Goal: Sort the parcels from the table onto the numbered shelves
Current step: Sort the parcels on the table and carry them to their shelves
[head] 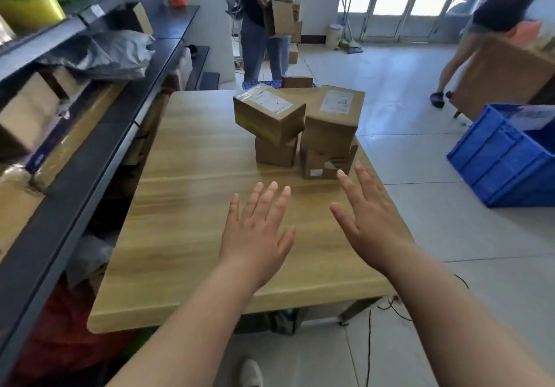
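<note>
Presently on the wooden table [186, 236]: four brown parcels in two stacks at the far end. Tilted parcel [268, 113] atop small parcel [275, 152]; labelled parcel [332, 119] atop lower parcel [326, 163]. Left hand [255, 236] and right hand [372, 221]: both spread flat, fingers wide, holding nothing, above the tabletop near the stacks. Shelves [75, 152] along the left, stocked. Blue crate [498, 164] on the floor, right.

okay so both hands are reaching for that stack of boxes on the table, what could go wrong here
The tilted top-left box rests crooked on a smaller box; pulling a lower one could topple it. The right-hand stack sits near the table edge and might slide off. Both hands are open and empty.
</note>
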`<state>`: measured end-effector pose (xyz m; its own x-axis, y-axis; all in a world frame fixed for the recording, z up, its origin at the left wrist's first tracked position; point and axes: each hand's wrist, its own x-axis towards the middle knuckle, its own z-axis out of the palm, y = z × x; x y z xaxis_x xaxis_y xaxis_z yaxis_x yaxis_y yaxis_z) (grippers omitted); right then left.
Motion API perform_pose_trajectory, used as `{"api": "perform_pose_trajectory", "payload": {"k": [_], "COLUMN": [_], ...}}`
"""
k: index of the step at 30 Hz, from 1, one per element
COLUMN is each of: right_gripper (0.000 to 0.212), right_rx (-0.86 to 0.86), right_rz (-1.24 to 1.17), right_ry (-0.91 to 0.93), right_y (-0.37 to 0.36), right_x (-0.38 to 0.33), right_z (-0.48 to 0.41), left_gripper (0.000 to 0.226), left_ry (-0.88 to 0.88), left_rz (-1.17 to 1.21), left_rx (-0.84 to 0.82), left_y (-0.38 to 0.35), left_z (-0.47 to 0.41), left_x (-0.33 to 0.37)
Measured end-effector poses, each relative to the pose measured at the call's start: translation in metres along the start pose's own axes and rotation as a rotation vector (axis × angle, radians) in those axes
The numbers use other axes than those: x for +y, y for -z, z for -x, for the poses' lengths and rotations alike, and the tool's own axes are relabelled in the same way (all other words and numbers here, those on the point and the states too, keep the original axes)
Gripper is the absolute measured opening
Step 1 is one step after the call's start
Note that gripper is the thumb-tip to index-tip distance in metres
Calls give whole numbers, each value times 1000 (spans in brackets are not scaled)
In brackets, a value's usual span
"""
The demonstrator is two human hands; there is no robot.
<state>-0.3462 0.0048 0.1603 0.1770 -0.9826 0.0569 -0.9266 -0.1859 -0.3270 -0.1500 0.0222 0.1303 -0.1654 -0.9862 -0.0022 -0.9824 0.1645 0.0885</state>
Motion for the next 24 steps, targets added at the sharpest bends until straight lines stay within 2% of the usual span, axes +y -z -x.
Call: {"api": "perform_pose_trajectory", "payload": {"k": [7,13,19,24], "right_gripper": [62,64,68,61], "right_rx": [14,9,-7,-55], "right_rz": [-19,-43,-62,-148], "right_ry": [-134,-213,-167,-116], "right_y": [-10,-14,-12,-1], "right_x": [10,43,83,119], "right_z": [-46,-75,-125,-169], "left_gripper": [65,64,64,65], "left_ry": [-120,-145,-49,36], "left_rz": [20,24,28,47], "left_rx": [-14,-20,-7,6], "left_y": [-3,-8,-5,0], "left_z": [-87,-135,-183,-234], "left_x": [-14,-5,10,29]}}
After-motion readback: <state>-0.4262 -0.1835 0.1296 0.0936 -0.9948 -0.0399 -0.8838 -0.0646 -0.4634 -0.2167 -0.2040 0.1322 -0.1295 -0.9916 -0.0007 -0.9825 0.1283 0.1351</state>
